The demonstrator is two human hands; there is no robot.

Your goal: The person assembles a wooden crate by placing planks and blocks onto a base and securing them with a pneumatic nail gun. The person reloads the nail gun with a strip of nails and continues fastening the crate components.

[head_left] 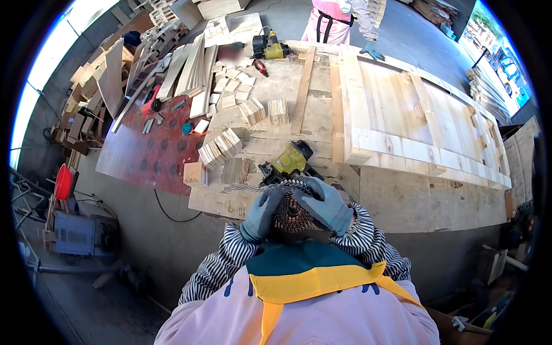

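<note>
Both my gloved hands hold a copper-coloured coil of nails (291, 215) close to my chest, at the near edge of the wooden workbench (402, 201). My left hand (261, 214) grips its left side, and my right hand (326, 204) covers its top right. A loose strip of nails (253, 187) runs out leftward from the coil. A yellow-green nail gun (290, 161) lies on the bench just beyond my hands.
A large pale wooden pallet frame (414, 121) fills the bench's right half. Stacks of small wood blocks (221, 148) sit to the left, with planks (190, 72) beyond. A second nail gun (269, 47) lies at the far end, where another person's gloved hand (372, 53) rests.
</note>
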